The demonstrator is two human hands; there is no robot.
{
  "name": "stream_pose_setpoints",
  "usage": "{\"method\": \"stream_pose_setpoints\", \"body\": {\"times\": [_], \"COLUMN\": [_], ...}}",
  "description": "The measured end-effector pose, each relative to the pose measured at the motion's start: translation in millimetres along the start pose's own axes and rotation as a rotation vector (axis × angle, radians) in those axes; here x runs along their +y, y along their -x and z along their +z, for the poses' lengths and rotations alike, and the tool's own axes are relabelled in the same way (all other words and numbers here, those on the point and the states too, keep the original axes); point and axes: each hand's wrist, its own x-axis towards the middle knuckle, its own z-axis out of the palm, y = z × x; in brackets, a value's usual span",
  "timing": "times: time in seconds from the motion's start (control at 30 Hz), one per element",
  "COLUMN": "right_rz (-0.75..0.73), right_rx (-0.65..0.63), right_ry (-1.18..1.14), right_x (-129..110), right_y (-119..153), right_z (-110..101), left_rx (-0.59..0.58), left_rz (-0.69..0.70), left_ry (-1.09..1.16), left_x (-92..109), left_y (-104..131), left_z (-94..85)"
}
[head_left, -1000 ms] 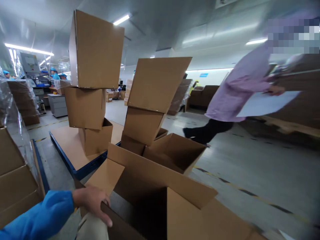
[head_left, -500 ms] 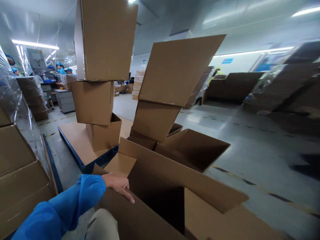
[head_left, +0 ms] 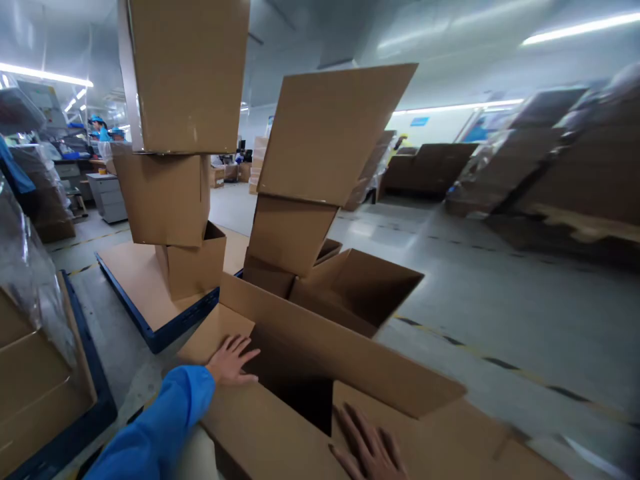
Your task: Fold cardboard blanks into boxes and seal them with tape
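Note:
A large open cardboard box stands at the bottom middle, its flaps up or spread and its inside dark. My left hand, below a blue sleeve, lies with fingers spread at the box's left flap. On the right-hand flap, my right hand rests palm down, fingers apart and slightly blurred. Neither hand grips anything. Just beyond the box, another open box adjoins a leaning stack of cartons.
A tall stack of boxes rises from a blue pallet at the left. Film-wrapped cartons stand at the near left. Taped lines mark the floor. People in blue caps are far back.
My right hand has come into view on the right flap. My left hand has opened and shifted toward the left flap. The view has swung right, and the near flap lies lower.

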Motion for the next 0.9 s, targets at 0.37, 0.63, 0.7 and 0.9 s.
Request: {"method": "stream_pose_setpoints", "body": {"times": [0.37, 0.63, 0.7, 0.9], "right_rz": [0.038, 0.189, 0.186, 0.156], "right_rx": [0.585, 0.470, 0.539, 0.530], "right_ry": [0.105, 0.289, 0.294, 0.291], "right_x": [-41.6, -62.5, -63.1, -75.2], "right_y": [-130.5, -176.2, -163.3, -134.6], "right_z": [-105.9, -114.3, -107.1, -94.2], "left_rx": [0.030, 0.267, 0.334, 0.532], "left_rz": [-0.031, -0.057, -0.031, 0.004], "left_ry": [0.023, -0.141, -0.199, -0.312], "left_x": [10.5, 10.9, 10.8, 6.3], "left_y": [2.5, -3.8, -3.1, 0.9], "left_z": [23.8, 33.3, 38.5, 57.7]}}
